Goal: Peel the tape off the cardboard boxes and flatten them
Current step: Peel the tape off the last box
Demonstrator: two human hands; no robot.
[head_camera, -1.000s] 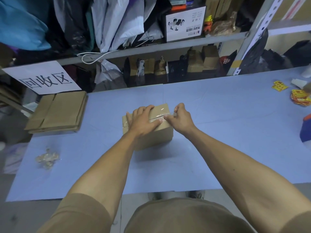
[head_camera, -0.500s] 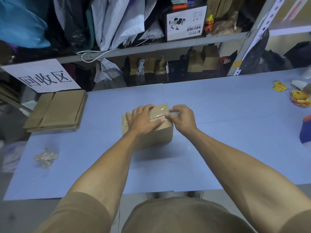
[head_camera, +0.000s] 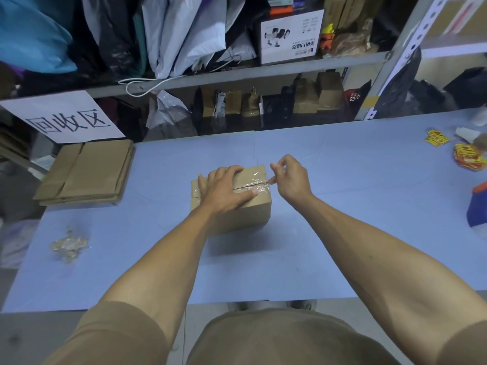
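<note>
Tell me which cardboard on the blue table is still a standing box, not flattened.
The cardboard box under the left hand; the flattened cardboard stack lies flat at the table's far left.

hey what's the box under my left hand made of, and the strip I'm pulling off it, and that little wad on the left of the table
The box looks like matte brown corrugated cardboard, though no cut edge shows. The strip appears to be clear glossy plastic tape: it glints and wrinkles. The wad seems to be balled-up tape of the same kind, translucent and crinkled, tinted tan.
</note>
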